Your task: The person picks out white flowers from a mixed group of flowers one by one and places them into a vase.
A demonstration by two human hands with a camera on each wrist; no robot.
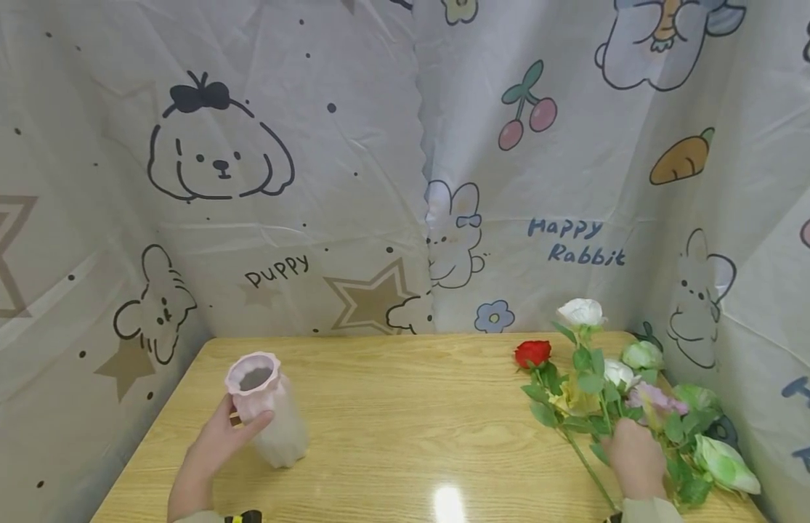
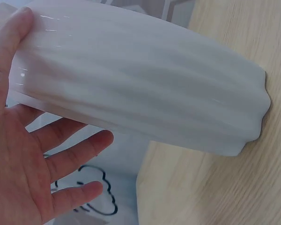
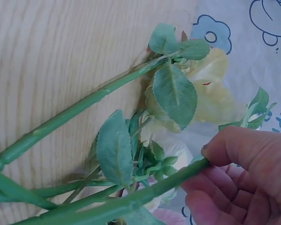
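While the left hand [image 1: 220, 437] grips the vase [image 1: 279, 428] near its rim at the head view's lower left, the right hand [image 1: 635, 456], pinching a green stem [image 3: 147, 193] at lower right, should probably lift gently, lest leaves [image 3: 114, 147] snag.

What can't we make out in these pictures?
- Inside bottom of the vase: head view, hidden by its near wall and rim.
- Index fingertip of the left hand: head and left wrist views, behind the vase.
- Full length of the held stem: right wrist view, bottom edge cuts it off, right hand covers part.
- Exact flower count: head view, leaves and blooms overlap.
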